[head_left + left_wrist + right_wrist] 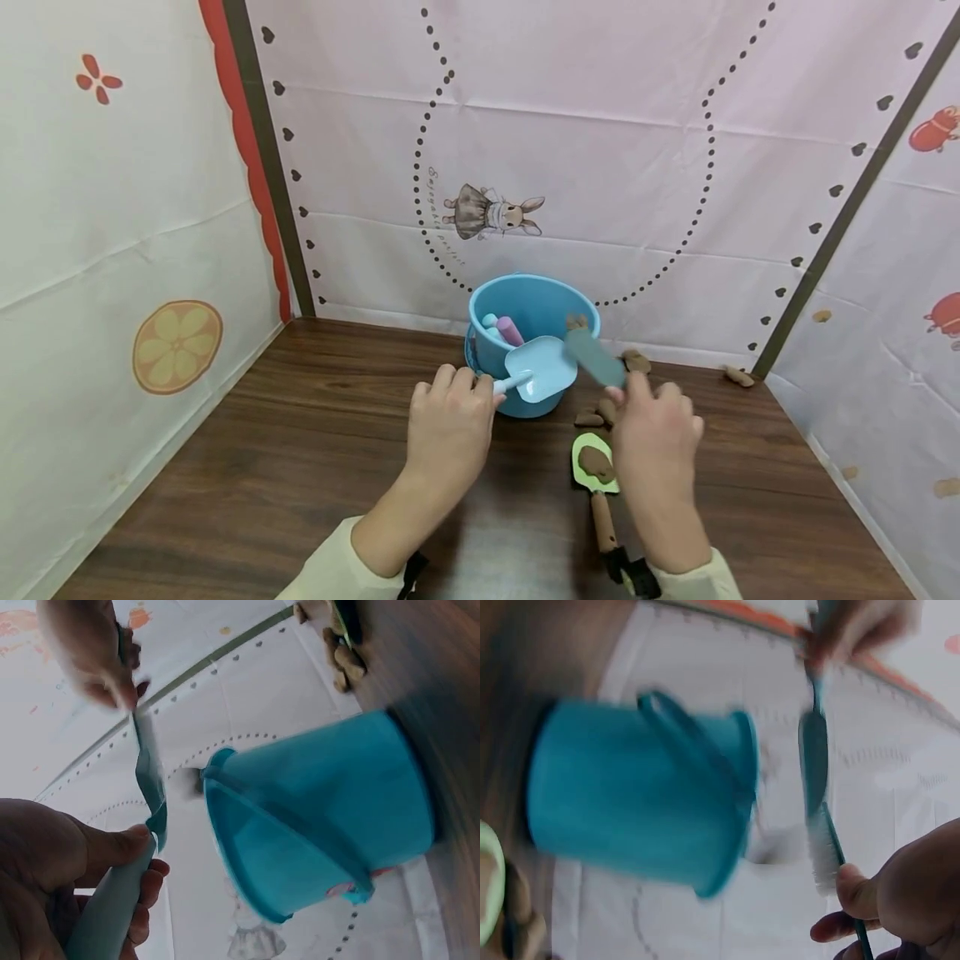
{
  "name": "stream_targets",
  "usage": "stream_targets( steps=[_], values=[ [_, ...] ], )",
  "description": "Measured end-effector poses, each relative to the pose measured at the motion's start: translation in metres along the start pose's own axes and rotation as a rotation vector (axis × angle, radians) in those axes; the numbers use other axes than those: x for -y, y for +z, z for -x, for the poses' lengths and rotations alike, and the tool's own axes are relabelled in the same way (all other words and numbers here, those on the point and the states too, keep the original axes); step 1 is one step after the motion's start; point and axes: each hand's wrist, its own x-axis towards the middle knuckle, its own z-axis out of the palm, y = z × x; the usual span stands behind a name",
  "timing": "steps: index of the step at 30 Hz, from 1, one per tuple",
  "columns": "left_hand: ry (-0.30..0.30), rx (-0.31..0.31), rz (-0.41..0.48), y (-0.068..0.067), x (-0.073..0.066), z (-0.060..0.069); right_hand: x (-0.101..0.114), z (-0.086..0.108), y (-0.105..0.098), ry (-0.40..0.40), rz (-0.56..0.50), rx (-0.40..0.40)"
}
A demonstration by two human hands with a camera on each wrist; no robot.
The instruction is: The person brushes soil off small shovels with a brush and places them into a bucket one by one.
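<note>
The left hand [450, 425] has its grip curled round the handle of a pale blue toy shovel [542, 371], whose scoop hangs over the near side of the blue bucket [345, 772], apart from its wall. The right hand [660, 437] grips a flat-bladed teal tool [596, 358], blurred, pointing left toward that scoop; whether the blades touch cannot be told. A blurred brown piece [576, 322] shows at the bucket's right rim. Inside lie a lavender piece [510, 331] and pale blue pieces. The bucket stands upright near the counter's [262, 467] far edge, close to the far cloth [600, 167]. On its right are brown lumps [637, 361] and, nearer, a lime-green trowel [591, 438] bearing another lump, close beside the right forearm, leaving little room there. The widest stretch of wood runs left to the left cloth [90, 208].
</note>
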Motion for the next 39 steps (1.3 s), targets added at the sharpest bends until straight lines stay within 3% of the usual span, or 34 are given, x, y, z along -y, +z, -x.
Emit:
stream_targets(
  steps=[3, 5, 12, 14, 18, 21, 26, 30, 36, 39],
  values=[
    [-0.002, -0.002, 0.006, -0.001, 0.001, 0.0, -0.005, -0.003, -0.007, 0.059, -0.015, -0.029],
    [0.012, 0.006, 0.014, 0.0, 0.001, 0.0, 0.001, -0.001, -0.01, 0.037, -0.035, -0.019],
    [0.043, -0.027, 0.026, 0.003, -0.002, 0.002, 0.04, 0.021, -0.002, -0.209, -0.057, 0.037],
    [0.043, -0.042, 0.026, 0.002, -0.002, 0.001, 0.042, 0.022, 0.0, -0.205, -0.029, 0.064],
    [0.047, -0.054, 0.02, -0.001, -0.001, 0.0, 0.031, 0.015, 0.002, -0.116, 0.007, 0.078],
    [0.057, -0.053, 0.016, -0.002, -0.001, 0.0, 0.017, 0.008, 0.001, -0.044, 0.008, 0.05],
    [0.064, -0.045, 0.018, -0.001, -0.001, 0.001, 0.0, 0.0, -0.003, 0.001, -0.013, -0.011],
    [0.059, -0.042, 0.026, 0.0, -0.001, 0.001, 0.007, 0.002, -0.004, -0.022, -0.031, -0.022],
    [0.075, -0.057, 0.049, 0.002, -0.001, 0.001, 0.036, 0.019, 0.003, -0.178, -0.026, 0.027],
    [0.082, -0.064, 0.052, 0.002, -0.001, 0.001, 0.039, 0.022, 0.007, -0.17, -0.004, 0.054]
  ],
)
